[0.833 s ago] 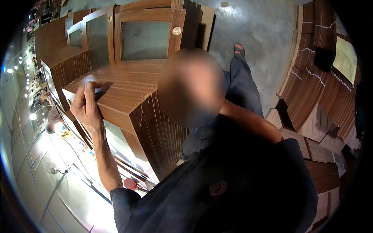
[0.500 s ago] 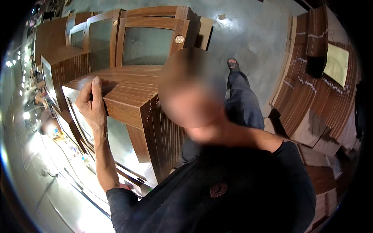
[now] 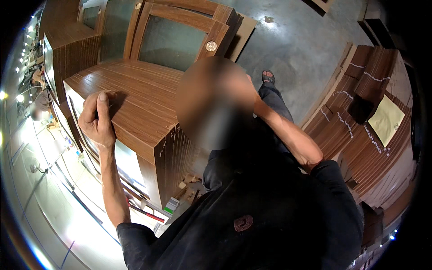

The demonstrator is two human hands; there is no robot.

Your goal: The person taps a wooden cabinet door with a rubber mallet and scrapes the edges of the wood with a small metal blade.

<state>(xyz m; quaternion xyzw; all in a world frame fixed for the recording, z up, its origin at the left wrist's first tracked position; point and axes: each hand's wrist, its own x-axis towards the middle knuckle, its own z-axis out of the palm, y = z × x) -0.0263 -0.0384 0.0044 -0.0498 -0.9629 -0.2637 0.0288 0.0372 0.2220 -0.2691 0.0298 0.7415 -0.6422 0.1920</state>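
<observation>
Stack of wood-grain door panels (image 3: 135,101) lies directly under left hand (image 3: 96,119), fingers curled over its near edge; right hand hidden, state unknown.

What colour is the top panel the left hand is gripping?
Warm brown wood grain with darker streaks, on the top panel under the left hand; the head view shows it.

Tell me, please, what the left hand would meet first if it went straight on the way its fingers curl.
Probably the wooden cabinet top: the left hand already grips its near edge, fingers curled onto the wood, so nothing lies between.
</observation>
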